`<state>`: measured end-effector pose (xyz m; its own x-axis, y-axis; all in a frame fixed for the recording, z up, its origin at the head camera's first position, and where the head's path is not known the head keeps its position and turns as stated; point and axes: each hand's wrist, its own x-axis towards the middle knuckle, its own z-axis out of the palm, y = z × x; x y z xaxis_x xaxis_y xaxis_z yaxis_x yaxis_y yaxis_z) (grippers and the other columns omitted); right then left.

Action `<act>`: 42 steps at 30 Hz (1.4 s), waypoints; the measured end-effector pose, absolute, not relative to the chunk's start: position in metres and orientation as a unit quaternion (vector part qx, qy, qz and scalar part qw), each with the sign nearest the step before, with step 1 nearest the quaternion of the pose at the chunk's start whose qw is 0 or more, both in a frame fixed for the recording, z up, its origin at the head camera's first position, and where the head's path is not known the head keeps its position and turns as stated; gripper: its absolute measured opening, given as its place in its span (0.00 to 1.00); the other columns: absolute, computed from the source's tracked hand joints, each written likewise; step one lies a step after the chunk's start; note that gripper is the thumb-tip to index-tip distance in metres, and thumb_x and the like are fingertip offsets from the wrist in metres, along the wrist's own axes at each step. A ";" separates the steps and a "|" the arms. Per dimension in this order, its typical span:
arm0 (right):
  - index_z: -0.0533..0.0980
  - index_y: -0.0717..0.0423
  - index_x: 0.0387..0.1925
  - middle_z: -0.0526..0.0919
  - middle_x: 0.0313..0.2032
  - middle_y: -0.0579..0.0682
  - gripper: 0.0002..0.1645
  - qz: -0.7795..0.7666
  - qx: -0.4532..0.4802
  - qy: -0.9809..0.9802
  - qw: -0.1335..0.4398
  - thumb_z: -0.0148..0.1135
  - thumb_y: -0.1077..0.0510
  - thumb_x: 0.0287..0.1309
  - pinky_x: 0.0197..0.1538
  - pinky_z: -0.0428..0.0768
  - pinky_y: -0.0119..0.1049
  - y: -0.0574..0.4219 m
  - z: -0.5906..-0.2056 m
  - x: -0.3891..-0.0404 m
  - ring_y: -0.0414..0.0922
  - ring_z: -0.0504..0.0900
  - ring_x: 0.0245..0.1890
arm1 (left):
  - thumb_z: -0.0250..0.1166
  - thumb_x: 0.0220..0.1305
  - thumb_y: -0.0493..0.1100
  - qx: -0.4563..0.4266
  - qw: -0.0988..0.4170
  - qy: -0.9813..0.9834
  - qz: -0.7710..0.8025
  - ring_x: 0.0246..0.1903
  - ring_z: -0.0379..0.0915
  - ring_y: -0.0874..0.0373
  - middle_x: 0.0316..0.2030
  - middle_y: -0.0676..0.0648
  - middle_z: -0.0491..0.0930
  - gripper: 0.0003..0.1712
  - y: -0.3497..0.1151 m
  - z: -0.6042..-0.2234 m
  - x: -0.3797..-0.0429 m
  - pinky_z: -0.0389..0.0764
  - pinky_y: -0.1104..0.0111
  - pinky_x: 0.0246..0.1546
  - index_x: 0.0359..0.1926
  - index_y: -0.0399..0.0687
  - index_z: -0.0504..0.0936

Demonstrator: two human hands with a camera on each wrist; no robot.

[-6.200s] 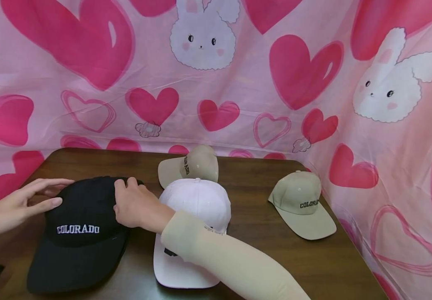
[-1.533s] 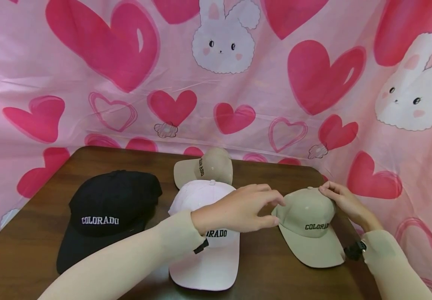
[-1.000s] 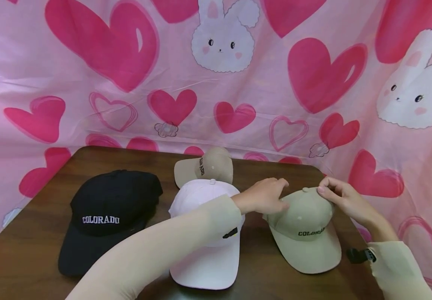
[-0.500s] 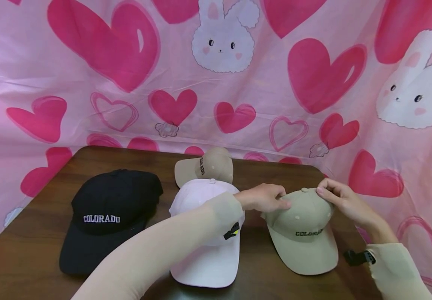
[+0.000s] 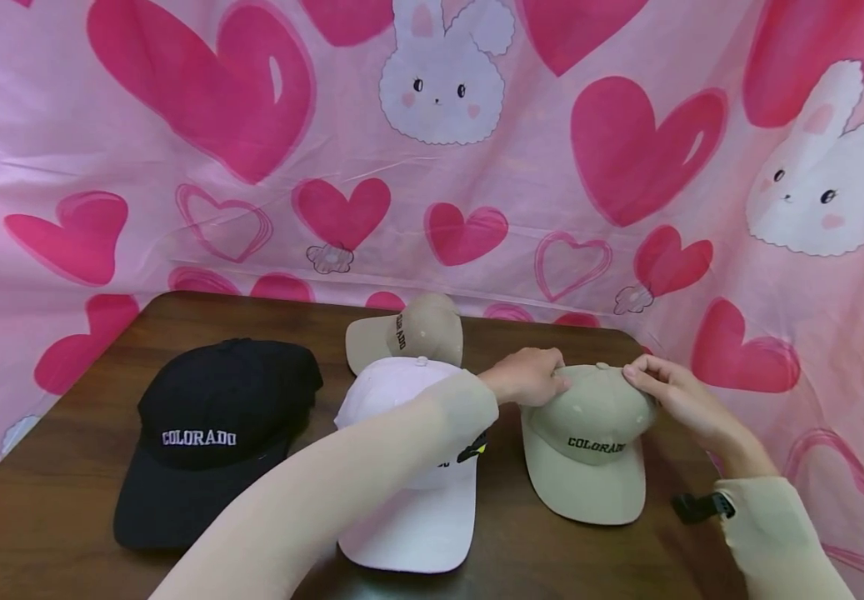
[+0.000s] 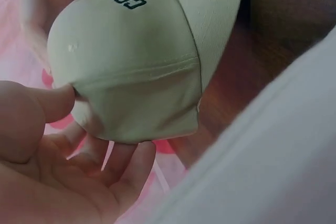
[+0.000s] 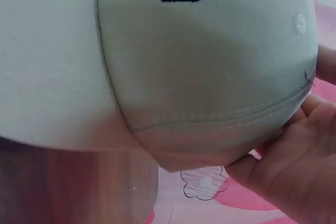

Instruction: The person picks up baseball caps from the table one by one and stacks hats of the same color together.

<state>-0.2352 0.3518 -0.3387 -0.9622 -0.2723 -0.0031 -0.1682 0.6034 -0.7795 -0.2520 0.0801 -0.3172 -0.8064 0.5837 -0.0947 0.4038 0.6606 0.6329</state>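
Note:
An olive-beige baseball cap (image 5: 592,417) with dark COLORADO lettering stands on the right side of the table, brim toward me. My left hand (image 5: 527,379) grips its left side; in the left wrist view the thumb (image 6: 55,103) lies on the crown and the fingers curl beneath the cap's edge. On the other side my right hand (image 5: 682,408) pinches the crown near the top button. In the right wrist view that hand (image 7: 302,166) meets the back of the crown, part of its fingers hidden behind the fabric.
A white cap (image 5: 409,529) sits mid-table, partly covered by my left sleeve (image 5: 342,492). Behind it is a tan cap (image 5: 427,329) turned sideways. The black COLORADO cap (image 5: 214,417) rests at left on the brown table (image 5: 49,500). A pink heart-print cloth (image 5: 372,158) hangs behind.
Both hands were on the black cap at first, then came to the olive-beige cap. The left hand took hold of it. That cap has shifted left and turned, its lettering now facing front.

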 end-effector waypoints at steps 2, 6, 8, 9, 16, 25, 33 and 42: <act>0.72 0.58 0.43 0.76 0.37 0.55 0.19 -0.422 -0.114 0.898 0.058 0.49 0.45 0.71 0.39 0.77 0.38 0.350 -0.341 -0.239 0.48 0.74 0.40 | 0.56 0.71 0.52 0.273 0.128 0.909 0.288 0.36 0.70 0.62 0.40 0.54 0.75 0.15 0.082 -0.318 -0.253 0.76 0.71 0.32 0.52 0.51 0.73; 0.71 0.59 0.44 0.76 0.37 0.55 0.20 -0.424 -0.099 0.898 0.060 0.49 0.45 0.70 0.37 0.78 0.39 0.348 -0.348 -0.246 0.47 0.74 0.38 | 0.56 0.71 0.49 0.255 0.104 0.926 0.259 0.41 0.70 0.62 0.45 0.53 0.74 0.15 0.084 -0.320 -0.254 0.76 0.69 0.39 0.55 0.51 0.73; 0.70 0.61 0.43 0.76 0.36 0.55 0.20 -0.438 -0.097 0.892 0.063 0.50 0.46 0.71 0.35 0.78 0.39 0.347 -0.352 -0.249 0.47 0.74 0.37 | 0.56 0.71 0.48 0.249 0.103 0.928 0.257 0.42 0.69 0.61 0.47 0.52 0.73 0.16 0.085 -0.322 -0.253 0.76 0.69 0.41 0.56 0.51 0.72; 0.70 0.62 0.44 0.76 0.36 0.54 0.20 -0.447 -0.095 0.887 0.065 0.50 0.47 0.71 0.35 0.78 0.38 0.347 -0.355 -0.250 0.47 0.75 0.36 | 0.55 0.71 0.47 0.247 0.104 0.928 0.259 0.43 0.69 0.60 0.48 0.51 0.73 0.16 0.085 -0.323 -0.254 0.76 0.69 0.41 0.57 0.51 0.71; 0.68 0.63 0.43 0.75 0.36 0.51 0.21 -0.530 -0.058 0.841 0.092 0.52 0.46 0.69 0.38 0.79 0.39 0.341 -0.373 -0.253 0.47 0.76 0.39 | 0.56 0.70 0.43 0.247 0.125 0.916 0.291 0.45 0.68 0.61 0.53 0.49 0.72 0.20 0.081 -0.337 -0.260 0.75 0.70 0.44 0.61 0.49 0.69; 0.68 0.65 0.42 0.76 0.33 0.47 0.21 -0.551 -0.059 0.829 0.075 0.53 0.48 0.69 0.35 0.79 0.36 0.331 -0.382 -0.254 0.44 0.76 0.36 | 0.56 0.70 0.43 0.253 0.125 0.913 0.295 0.46 0.69 0.60 0.52 0.48 0.73 0.19 0.074 -0.341 -0.263 0.75 0.69 0.46 0.60 0.48 0.70; 0.69 0.64 0.42 0.77 0.31 0.46 0.22 -0.538 -0.035 0.841 0.048 0.54 0.46 0.68 0.33 0.78 0.36 0.329 -0.390 -0.258 0.43 0.76 0.34 | 0.54 0.71 0.42 0.248 0.105 0.924 0.272 0.49 0.69 0.59 0.52 0.49 0.73 0.18 0.073 -0.342 -0.261 0.73 0.70 0.48 0.60 0.50 0.70; 0.69 0.64 0.44 0.77 0.37 0.50 0.26 -0.521 -0.007 0.853 0.036 0.53 0.43 0.68 0.39 0.77 0.34 0.333 -0.390 -0.259 0.45 0.75 0.40 | 0.59 0.66 0.40 0.244 0.084 0.928 0.268 0.45 0.68 0.60 0.49 0.52 0.72 0.20 0.075 -0.334 -0.247 0.75 0.68 0.45 0.58 0.54 0.71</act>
